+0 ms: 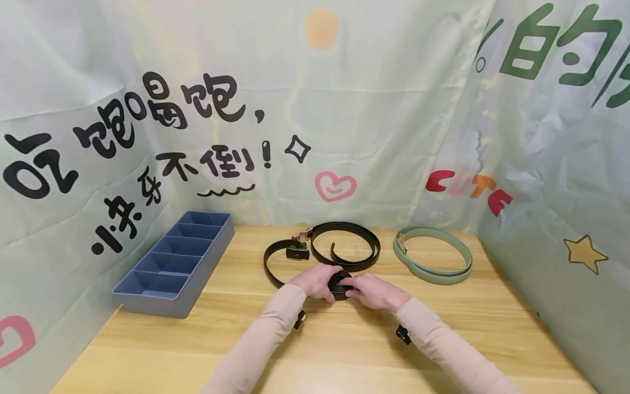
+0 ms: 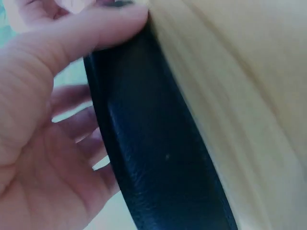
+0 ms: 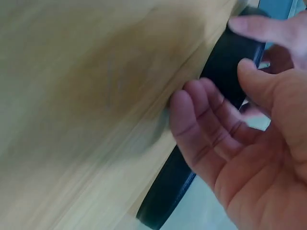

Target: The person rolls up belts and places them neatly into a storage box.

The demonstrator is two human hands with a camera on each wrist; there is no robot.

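Both hands are on a black belt (image 1: 338, 285), part of which is rolled into a tight coil standing on its edge on the table. My left hand (image 1: 317, 280) grips the coil's left side; in the left wrist view its thumb lies over the strap (image 2: 153, 143) with fingers behind. From the right, my right hand (image 1: 376, 291) holds the coil with thumb and fingers, its fingertips at the coil's top and side. The unrolled strap curves out to the left and back to a dark plate buckle (image 1: 297, 251).
Behind the coil lies a second black belt (image 1: 376, 249) in a loose loop, with a rose-gold buckle (image 1: 302, 236). A green belt (image 1: 443, 279) is looped at the right. On the left stands a blue-grey divided box (image 1: 209, 262). Fabric walls (image 1: 394, 109) surround the wooden table (image 1: 344, 350).
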